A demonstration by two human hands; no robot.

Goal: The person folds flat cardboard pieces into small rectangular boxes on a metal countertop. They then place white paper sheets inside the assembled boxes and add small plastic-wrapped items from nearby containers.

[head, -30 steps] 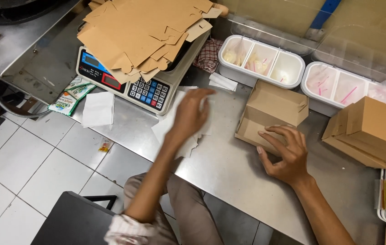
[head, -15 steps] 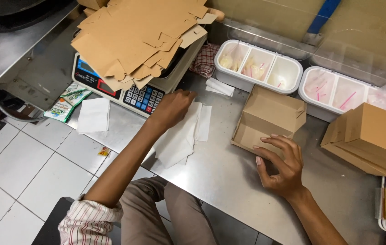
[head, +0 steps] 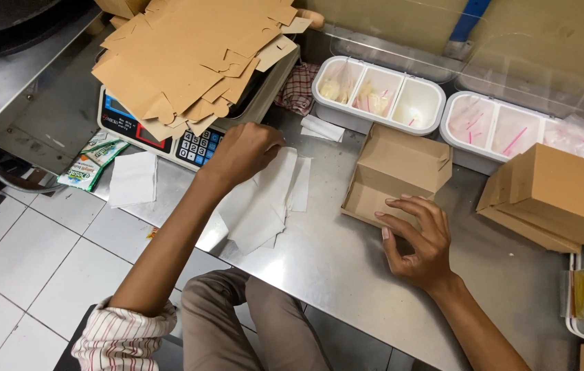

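One box (head: 396, 173) stands folded but unlined under the open right hand (head: 419, 240), while the left hand (head: 245, 151) pinches a sheet (head: 261, 203) from the worktop (head: 347, 268), flats (head: 196, 55) waiting far left.

A steel counter (head: 347, 275) carries a scale (head: 168, 134) at far left, white paper sheets (head: 261, 203) in the middle and an open cardboard box (head: 391, 175) just right of them. Two white divided trays (head: 378, 93) stand along the far edge, with stacked closed boxes (head: 556, 196) at right.
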